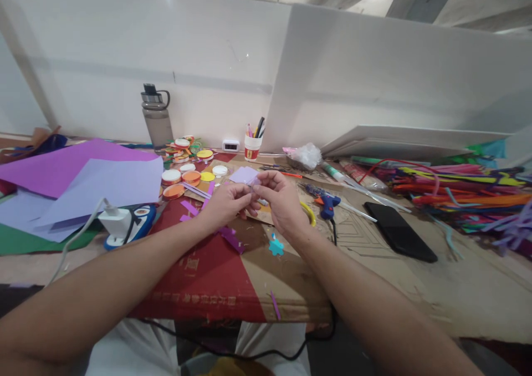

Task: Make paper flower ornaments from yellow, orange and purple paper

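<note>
Over the middle of the table, my left hand (230,204) and my right hand (279,197) meet with their fingertips pinched together. Between them shows a bit of pale purple paper (252,182), small and partly covered by the fingers. Just behind the fingers is a lilac paper piece (241,173); whether it is joined to the held bit I cannot tell. Beneath my right wrist lies a turquoise flower-shaped cutout (276,245). Purple paper scraps (231,239) lie under my left hand. A yellow ring (308,214) shows partly behind my right hand.
A blue glue gun (328,203) and black phone (399,230) lie right, near many colourful pipe cleaners (469,184). Round discs (172,191), purple sheets (103,179), a plugged power strip (137,226) and a bottle (157,121) are left. A pen cup (252,147) stands behind.
</note>
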Available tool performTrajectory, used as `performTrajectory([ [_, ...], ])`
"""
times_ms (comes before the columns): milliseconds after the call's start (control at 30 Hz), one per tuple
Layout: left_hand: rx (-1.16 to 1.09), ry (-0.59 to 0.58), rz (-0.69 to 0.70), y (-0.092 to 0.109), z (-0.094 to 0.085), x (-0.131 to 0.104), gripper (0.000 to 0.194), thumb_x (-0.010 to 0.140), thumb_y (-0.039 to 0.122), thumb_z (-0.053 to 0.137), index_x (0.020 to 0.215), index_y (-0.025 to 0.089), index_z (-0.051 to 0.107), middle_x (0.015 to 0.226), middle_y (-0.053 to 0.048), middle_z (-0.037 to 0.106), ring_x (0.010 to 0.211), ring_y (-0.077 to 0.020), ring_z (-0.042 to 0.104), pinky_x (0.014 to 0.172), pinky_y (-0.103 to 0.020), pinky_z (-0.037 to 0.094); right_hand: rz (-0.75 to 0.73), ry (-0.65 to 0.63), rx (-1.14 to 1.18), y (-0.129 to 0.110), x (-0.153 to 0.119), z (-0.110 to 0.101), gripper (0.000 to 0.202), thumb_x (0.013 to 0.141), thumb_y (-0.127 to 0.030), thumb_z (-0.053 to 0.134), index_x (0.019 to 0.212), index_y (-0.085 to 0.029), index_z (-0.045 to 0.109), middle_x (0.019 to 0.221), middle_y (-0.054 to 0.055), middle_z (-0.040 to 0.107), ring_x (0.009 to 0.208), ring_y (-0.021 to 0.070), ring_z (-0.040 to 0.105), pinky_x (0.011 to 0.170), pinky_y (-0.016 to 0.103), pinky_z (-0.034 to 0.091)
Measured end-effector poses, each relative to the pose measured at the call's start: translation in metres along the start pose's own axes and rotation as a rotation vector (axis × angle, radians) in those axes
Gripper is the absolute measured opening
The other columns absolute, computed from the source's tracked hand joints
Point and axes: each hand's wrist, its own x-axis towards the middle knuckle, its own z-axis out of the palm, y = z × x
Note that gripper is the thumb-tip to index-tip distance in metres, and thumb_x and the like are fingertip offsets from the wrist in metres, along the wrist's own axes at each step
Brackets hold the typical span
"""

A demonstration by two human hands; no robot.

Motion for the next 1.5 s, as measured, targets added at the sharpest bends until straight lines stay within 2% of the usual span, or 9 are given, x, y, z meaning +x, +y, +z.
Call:
performTrajectory([
  [133,0.056,-0.005,-0.002,0.001,-0.001,0.001,0.036,0.083,0.047,0.059,0.073,0.013,0.064,0.069,-0.007,0.070,0.057,-0.0125,0.064,0.051,-0.021,0.047,0.015,-0.032,-0.114,-0.007,-0.001,-0.001,0.027,0.064,-0.024,0.069,0.087,-0.019,0.058,0.074,-0.003,0.059,0.066,0.0103,0.053,0.064,0.025,0.043],
  [300,0.079,-0.035,0.032,-0.006,-0.004,0.003,0.029,0.083,0.041,0.059,0.077,0.014,0.067,0.069,-0.005,0.069,0.056,-0.0118,0.063,0.050,-0.020,0.048,-0.050,-0.107,-0.479,-0.020,-0.005,-0.001,0.021,0.072,-0.032,0.068,0.086,-0.018,0.060,0.072,-0.003,0.057,0.062,0.0102,0.049,0.059,0.025,0.040],
  [533,0.060,-0.055,0.009,-0.006,-0.003,0.003,0.024,0.083,0.036,0.059,0.080,0.014,0.067,0.068,-0.004,0.069,0.059,-0.0122,0.065,0.050,-0.018,0.047,-0.162,-0.091,-0.708,-0.019,-0.009,-0.004,0.014,0.081,-0.031,0.060,0.085,-0.018,0.063,0.081,0.003,0.065,0.070,0.0137,0.055,0.066,0.028,0.043],
  [700,0.088,-0.050,-0.006,0.002,-0.004,0.002,0.031,0.082,0.043,0.061,0.076,0.014,0.067,0.072,-0.007,0.071,0.059,-0.0138,0.066,0.049,-0.020,0.048,-0.165,-0.063,-0.670,-0.018,-0.005,-0.008,0.013,0.080,-0.029,0.061,0.074,-0.017,0.064,0.074,0.003,0.065,0.068,0.0141,0.056,0.066,0.028,0.043],
  [867,0.106,0.007,-0.028,0.010,-0.012,0.005,0.032,0.079,0.045,0.066,0.074,0.013,0.068,0.072,-0.009,0.072,0.057,-0.0135,0.065,0.050,-0.021,0.049,-0.108,-0.012,-0.569,-0.015,0.001,-0.013,0.018,0.077,-0.035,0.066,0.073,-0.017,0.065,0.072,0.002,0.067,0.067,0.0142,0.057,0.067,0.028,0.044],
  [1067,0.082,0.089,-0.022,0.005,-0.026,0.010,0.030,0.075,0.042,0.070,0.080,0.012,0.072,0.076,-0.009,0.073,0.059,-0.0135,0.063,0.056,-0.024,0.050,-0.097,-0.010,-0.594,-0.015,0.002,-0.013,0.021,0.076,-0.037,0.066,0.073,-0.017,0.067,0.074,0.003,0.068,0.068,0.0146,0.058,0.067,0.028,0.043],
  [1267,-0.151,0.189,-0.007,-0.003,-0.026,0.015,0.026,0.067,0.038,0.078,0.072,0.014,0.069,0.072,-0.005,0.069,0.060,-0.0104,0.059,0.053,-0.020,0.045,-0.088,-0.117,-0.707,-0.017,-0.001,-0.010,0.017,0.076,-0.033,0.064,0.072,-0.016,0.067,0.070,0.002,0.066,0.063,0.0135,0.054,0.061,0.027,0.040],
  [1400,-0.359,0.224,-0.033,-0.005,-0.020,0.016,0.027,0.064,0.036,0.080,0.071,0.013,0.068,0.070,-0.004,0.066,0.059,-0.0094,0.057,0.047,-0.018,0.040,0.002,-0.075,-0.623,-0.015,-0.001,-0.005,0.017,0.073,-0.033,0.065,0.069,-0.017,0.064,0.067,0.000,0.064,0.061,0.0127,0.053,0.059,0.026,0.039],
  [1500,-0.417,0.212,-0.013,-0.004,-0.018,0.016,0.028,0.066,0.037,0.079,0.072,0.012,0.069,0.074,-0.006,0.067,0.065,-0.0110,0.059,0.045,-0.018,0.038,0.009,-0.047,-0.586,-0.012,-0.001,-0.004,0.016,0.072,-0.032,0.066,0.067,-0.017,0.063,0.067,0.000,0.064,0.062,0.0124,0.054,0.060,0.025,0.040],
])
